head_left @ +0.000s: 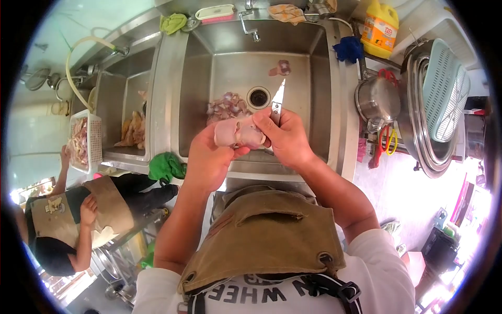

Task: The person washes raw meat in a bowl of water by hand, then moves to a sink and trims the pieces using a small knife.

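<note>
My left hand point(210, 157) is closed around a pale pink piece of raw meat point(227, 133), probably chicken, held above the front of a steel sink point(225, 52). My right hand point(285, 138) grips what looks like a pair of kitchen scissors point(276, 104), with the pointed blade aimed away from me; the handles are mostly hidden by the palm. Its thumb and fingers also touch the right end of the meat. Below, a heap of cut meat pieces point(227, 106) lies left of the drain point(258, 97). A small dark red scrap point(282, 68) is farther back.
A faucet point(251, 31) overhangs the sink's back edge. In a second sink point(125, 68) on the left lies more poultry point(133, 128). Beside it, another person point(83, 214) stands near a white basket point(86, 138) of meat. Pots point(379, 99) and a yellow jug point(380, 29) are at right.
</note>
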`<state>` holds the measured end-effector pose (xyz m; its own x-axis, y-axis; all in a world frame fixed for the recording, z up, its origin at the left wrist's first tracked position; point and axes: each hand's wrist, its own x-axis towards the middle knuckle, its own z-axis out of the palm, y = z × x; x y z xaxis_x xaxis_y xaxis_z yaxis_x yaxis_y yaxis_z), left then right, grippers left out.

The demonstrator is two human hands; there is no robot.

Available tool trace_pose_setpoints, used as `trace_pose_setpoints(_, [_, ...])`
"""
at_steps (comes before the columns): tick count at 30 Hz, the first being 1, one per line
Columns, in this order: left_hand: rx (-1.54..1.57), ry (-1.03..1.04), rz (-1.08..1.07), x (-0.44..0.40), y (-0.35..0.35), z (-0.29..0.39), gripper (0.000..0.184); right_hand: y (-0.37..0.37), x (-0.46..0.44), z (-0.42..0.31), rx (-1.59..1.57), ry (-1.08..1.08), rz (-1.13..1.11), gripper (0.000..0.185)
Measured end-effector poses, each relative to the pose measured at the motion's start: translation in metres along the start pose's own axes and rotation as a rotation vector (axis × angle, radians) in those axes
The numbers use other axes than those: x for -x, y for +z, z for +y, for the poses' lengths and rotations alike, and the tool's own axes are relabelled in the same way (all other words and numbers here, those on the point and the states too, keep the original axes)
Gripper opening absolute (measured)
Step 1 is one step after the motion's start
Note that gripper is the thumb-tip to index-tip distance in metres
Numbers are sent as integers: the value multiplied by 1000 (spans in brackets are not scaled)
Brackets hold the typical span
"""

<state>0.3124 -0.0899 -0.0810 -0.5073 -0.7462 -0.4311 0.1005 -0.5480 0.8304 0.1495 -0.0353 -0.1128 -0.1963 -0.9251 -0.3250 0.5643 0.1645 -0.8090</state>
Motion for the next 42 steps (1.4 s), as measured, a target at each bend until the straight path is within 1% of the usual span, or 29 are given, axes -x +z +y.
trace_pose_setpoints(5, [173,12,-24,8,4,6,43,-2,0,-5,34,-9,-27,17])
trace_pose_setpoints(8, [68,-20,-40,6,-3,4,41,3,3,-11,37,-49,-70,15])
trace_pose_setpoints(11, [103,-22,-8,6,2,5,43,2,2,-9,21,-40,-66,14])
trace_pose_setpoints(14, [-50,30,73,1,5,4,43,0,0,-10,4,6,-51,14])
trace_pose_setpoints(16, [-177,201,145,7,21,1,41,8,-2,-16,125,58,0,17])
trace_pose_setpoints(17, [-219,225,135,8,22,-1,38,12,-3,-17,185,85,28,18])
trace_pose_setpoints(18, [-261,249,127,8,23,-3,36,15,-4,-16,173,104,20,19])
trace_pose_setpoints(20, [-303,177,19,4,14,-9,29,19,-9,-14,147,143,6,21])
trace_pose_setpoints(23, [-371,37,106,-6,8,-2,23,19,-21,-10,74,161,-28,23])
trace_pose_setpoints(26, [-246,-20,178,-22,4,-15,22,8,-42,2,60,239,-91,23])
trace_pose_setpoints(27, [-138,-35,156,-26,3,-19,21,6,-46,4,23,291,-78,25])
trace_pose_setpoints(30, [-37,-81,142,-34,-6,-31,18,-3,-57,14,-162,375,-139,24])
trace_pose_setpoints(32, [-245,137,62,-42,-20,-42,17,-3,-56,5,-282,385,-149,23])
trace_pose_setpoints(33, [-210,142,40,-44,-27,-42,16,-4,-56,1,-343,389,-155,22])
trace_pose_setpoints(34, [-174,145,18,-45,-31,-37,16,-8,-56,-1,-302,342,-113,19])
trace_pose_setpoints(36, [179,-52,14,-46,-36,-21,15,-21,-59,-3,-217,247,-40,15])
trace_pose_setpoints(37, [173,-38,42,-47,-35,-16,16,-28,-61,4,-94,203,0,16])
trace_pose_setpoints(39, [157,-19,86,-49,-34,-12,16,-46,-70,31,44,250,-31,20])
trace_pose_setpoints(40, [128,-13,142,-54,-36,-13,16,-56,-73,41,113,271,-41,22])
trace_pose_setpoints(42, [69,0,259,-66,-52,-22,17,-65,-73,51,116,334,37,23])
